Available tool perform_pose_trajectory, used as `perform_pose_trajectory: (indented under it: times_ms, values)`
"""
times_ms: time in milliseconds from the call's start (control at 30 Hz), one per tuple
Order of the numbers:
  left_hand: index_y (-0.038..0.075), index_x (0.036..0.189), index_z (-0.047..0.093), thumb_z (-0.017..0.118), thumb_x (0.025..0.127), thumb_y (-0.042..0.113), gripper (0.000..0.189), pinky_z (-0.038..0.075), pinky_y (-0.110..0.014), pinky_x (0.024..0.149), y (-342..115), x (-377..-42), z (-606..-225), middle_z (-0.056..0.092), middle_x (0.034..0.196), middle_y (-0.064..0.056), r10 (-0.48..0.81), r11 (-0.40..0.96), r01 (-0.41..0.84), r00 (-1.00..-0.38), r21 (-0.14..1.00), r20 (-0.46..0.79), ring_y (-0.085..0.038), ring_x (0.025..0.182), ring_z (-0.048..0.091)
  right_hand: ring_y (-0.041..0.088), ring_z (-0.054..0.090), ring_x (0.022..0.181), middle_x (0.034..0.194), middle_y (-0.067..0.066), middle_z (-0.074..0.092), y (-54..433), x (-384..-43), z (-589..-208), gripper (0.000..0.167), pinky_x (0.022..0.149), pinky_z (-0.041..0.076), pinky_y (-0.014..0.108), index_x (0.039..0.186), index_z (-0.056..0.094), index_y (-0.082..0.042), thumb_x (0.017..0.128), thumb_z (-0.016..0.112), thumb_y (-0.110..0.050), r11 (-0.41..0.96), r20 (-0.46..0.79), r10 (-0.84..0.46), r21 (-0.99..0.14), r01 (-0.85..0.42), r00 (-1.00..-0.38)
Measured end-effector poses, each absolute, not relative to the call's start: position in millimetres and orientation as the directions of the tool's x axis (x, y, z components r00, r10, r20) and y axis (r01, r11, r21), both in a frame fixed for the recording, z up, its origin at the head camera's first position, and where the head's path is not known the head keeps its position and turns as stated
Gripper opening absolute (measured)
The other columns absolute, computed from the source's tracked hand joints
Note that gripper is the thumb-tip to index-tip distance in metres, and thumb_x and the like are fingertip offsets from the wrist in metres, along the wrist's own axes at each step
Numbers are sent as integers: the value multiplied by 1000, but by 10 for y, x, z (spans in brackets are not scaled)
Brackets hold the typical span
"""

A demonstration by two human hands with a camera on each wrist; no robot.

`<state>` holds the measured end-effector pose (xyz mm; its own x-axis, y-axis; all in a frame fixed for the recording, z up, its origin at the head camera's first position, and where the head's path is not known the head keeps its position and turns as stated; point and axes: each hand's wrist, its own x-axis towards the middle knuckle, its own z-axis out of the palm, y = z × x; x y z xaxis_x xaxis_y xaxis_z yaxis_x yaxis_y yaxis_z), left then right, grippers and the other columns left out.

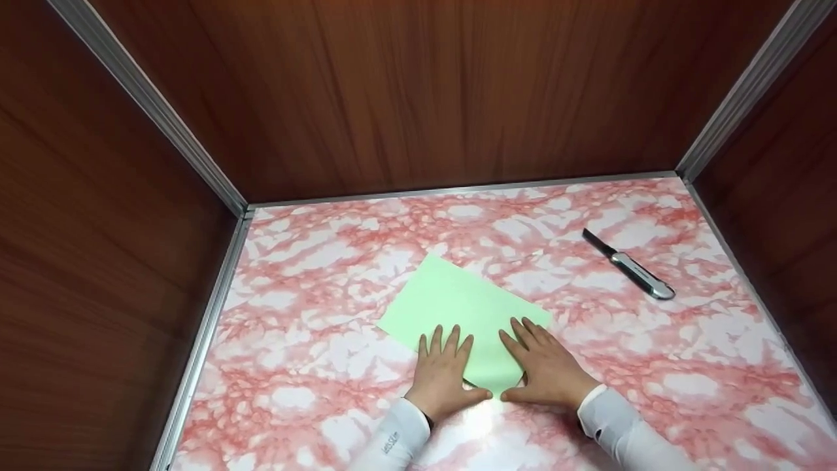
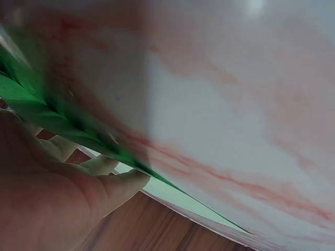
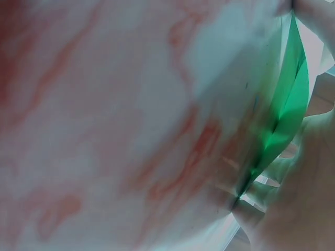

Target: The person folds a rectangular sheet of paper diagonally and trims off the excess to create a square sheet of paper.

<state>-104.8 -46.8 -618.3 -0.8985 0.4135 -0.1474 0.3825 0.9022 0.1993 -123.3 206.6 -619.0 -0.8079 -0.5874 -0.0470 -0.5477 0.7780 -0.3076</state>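
Note:
A light green sheet of paper (image 1: 458,294) lies turned at an angle on the marbled table, its near corner toward the person. My left hand (image 1: 444,376) rests on its near left part with fingers spread and straight. On the near right part lies my right hand (image 1: 549,363), also flat with spread fingers. The two thumbs point at each other by the near corner, a small gap between them. In the left wrist view the paper's edge (image 2: 104,141) bows up slightly beside the fingers. The right wrist view shows a raised, curved paper edge (image 3: 288,99) too.
A utility knife (image 1: 637,275) with a grey and black handle and dark blade lies to the right of the paper. The red and white marbled table (image 1: 314,275) is bordered by metal strips and dark wooden panels (image 1: 405,98) at the back and sides.

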Motion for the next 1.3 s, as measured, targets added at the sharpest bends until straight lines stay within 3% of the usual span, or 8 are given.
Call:
perform_pose_trajectory:
  times_ms: [267, 633, 767, 900, 1300]
  values:
    - [17, 158, 42, 59, 91, 72, 89, 21, -64, 118, -453, -1104, -6167, 35, 164, -9, 389, 906, 365, -918, 215, -81, -41, 151, 24, 44, 23, 151, 164, 22, 28, 2071, -1234, -6177, 110, 119, 23, 57, 159, 37, -7, 79, 70, -74, 785, -7, -566, -310, -536, -824]
    - [15, 147, 57, 66, 93, 61, 71, 38, -60, 109, -491, -1169, -6171, 52, 151, -5, 398, 904, 401, -916, 147, 48, -37, 139, 45, 42, 33, 147, 159, 19, 39, 2053, -1290, -6144, 102, 114, 32, 60, 156, 43, -5, 80, 77, -65, 800, 17, -524, -334, -499, -852]
    - [16, 145, 59, 69, 96, 42, 56, 42, -57, 106, -521, -1206, -6158, 56, 148, -5, 417, 896, 424, -906, 136, 73, -36, 135, 50, 41, 36, 146, 158, 16, 43, 2057, -1324, -6136, 97, 114, 33, 58, 155, 44, -5, 82, 78, -58, 806, 14, -505, -352, -476, -863]
    - [16, 142, 62, 70, 93, 24, 51, 44, -57, 103, -553, -1225, -6151, 59, 145, -5, 434, 887, 442, -897, 136, 88, -36, 132, 52, 40, 40, 144, 156, 14, 47, 2058, -1347, -6136, 92, 113, 35, 57, 154, 46, -5, 83, 80, -51, 806, 28, -490, -365, -466, -871]
    - [15, 144, 61, 65, 93, 31, 53, 39, -60, 109, -603, -1194, -6116, 53, 151, -8, 467, 863, 465, -883, 199, 39, -39, 139, 45, 37, 43, 143, 154, 14, 49, 2142, -1366, -6152, 82, 112, 37, 55, 153, 48, -5, 85, 80, -39, 786, 55, -505, -382, -486, -861]
